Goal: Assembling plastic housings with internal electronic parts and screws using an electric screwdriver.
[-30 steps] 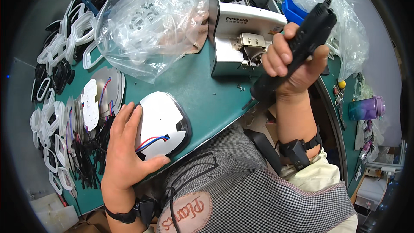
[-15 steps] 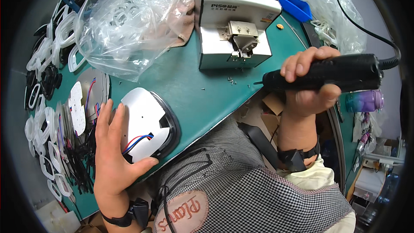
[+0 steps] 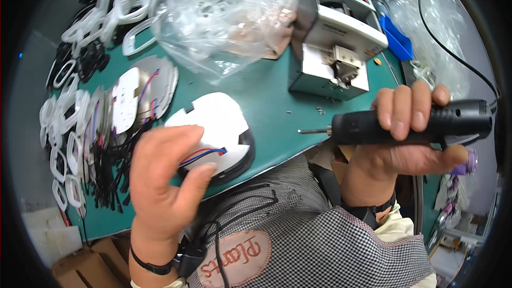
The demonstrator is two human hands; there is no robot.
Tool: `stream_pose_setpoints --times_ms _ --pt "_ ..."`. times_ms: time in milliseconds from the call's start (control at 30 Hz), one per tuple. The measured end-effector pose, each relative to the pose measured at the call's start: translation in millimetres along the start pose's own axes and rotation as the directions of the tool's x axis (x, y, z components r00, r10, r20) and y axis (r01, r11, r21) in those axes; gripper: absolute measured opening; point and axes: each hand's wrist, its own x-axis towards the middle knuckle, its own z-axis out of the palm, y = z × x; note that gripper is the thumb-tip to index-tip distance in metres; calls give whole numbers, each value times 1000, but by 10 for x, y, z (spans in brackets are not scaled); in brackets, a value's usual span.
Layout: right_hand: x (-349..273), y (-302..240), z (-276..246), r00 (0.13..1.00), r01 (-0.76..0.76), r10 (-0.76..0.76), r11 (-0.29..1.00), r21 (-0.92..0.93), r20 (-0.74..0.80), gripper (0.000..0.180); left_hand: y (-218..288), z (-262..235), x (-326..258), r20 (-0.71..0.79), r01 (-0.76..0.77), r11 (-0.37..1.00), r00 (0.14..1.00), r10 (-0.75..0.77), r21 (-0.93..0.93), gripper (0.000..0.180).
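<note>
Left hand [image 3: 162,173]: thumb and fingers parted, curved at the left edge of the white plate [image 3: 218,120]; contact unclear. Plate sits on its black base [image 3: 237,170], near the worktop [image 3: 269,138] front edge. Right hand [image 3: 401,114]: wrapped round the driver [image 3: 354,128], bit [image 3: 314,131] pointing left. Lettering: stitched script [image 3: 234,257] on the apron patch [image 3: 258,237]; blurred print [image 3: 335,28] on the machine [image 3: 320,72].

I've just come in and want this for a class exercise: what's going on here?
A person at a green bench holds a corded black power screwdriver in the right hand. Its bit points left, short of the white plate. The left hand is at that plate's left side, thumb and fingers apart, near red and blue wires. Small screws lie loose before a boxy machine.
</note>
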Motion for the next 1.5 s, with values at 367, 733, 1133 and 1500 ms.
stream_pose_setpoints --times_ms 367,733,1133,1500 --pt "77 303 731 997 -68 71 974 215 -9 55 262 144 -21 611 718 109 653 -447 -687 19" --pt "71 359 788 988 -134 148 963 234 -45 50 211 287 -238 420 568 285 793 -441 -772 26" --pt "42 361 831 959 -222 265 925 310 -104 50 80 275 -255 133 124 846 989 -63 -519 27" --pt "121 322 636 986 -138 152 976 170 -68 55 -120 15 -74 163 220 896 940 -301 385 116"
